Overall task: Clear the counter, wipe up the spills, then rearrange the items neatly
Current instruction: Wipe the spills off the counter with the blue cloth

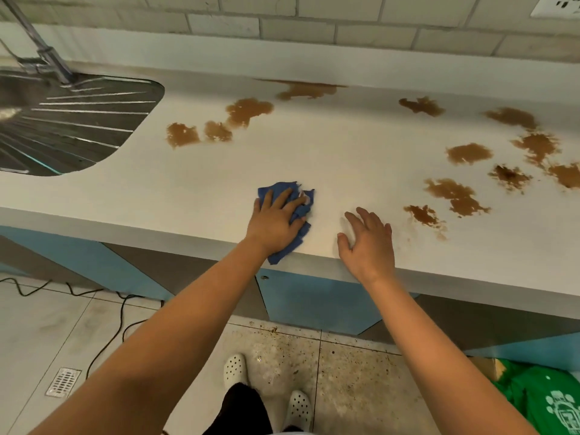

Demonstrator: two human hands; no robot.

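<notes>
Fingers (284, 197) of the left hand (274, 222) lie spread and nearly straight on top of a crumpled blue cloth (293, 221), pressing it flat against the white counter (219, 171) rather than curling round it. That cloth sits at the near edge of the counter, its long axis running from the far left toward the near right-hand side of the wrist, with its lower corner hanging just over the front lip. Just beside it, the right hand (368, 246) rests palm-down on bare counter, its fingers loose and apart, holding nothing; the heel of this hand lies at the front edge. Brown spills (455, 194) begin close to the right of the right hand and scatter toward the far right corner, while a second group of brown spills (248, 111) lies farther back, running toward the wall. Between the two groups, and directly ahead of both hands, is a wide stretch of clean white surface. A steel sink (72, 120) with a ribbed drainer is set into the counter at the far left, well apart from the cloth, with a tap (40, 48) rising behind it. Along the back runs a tiled wall (282, 23). Below, the floor (345, 381) shows brown speckles near the person's white shoes (235, 368), and a green bag (539, 400) sits at the lower right.
</notes>
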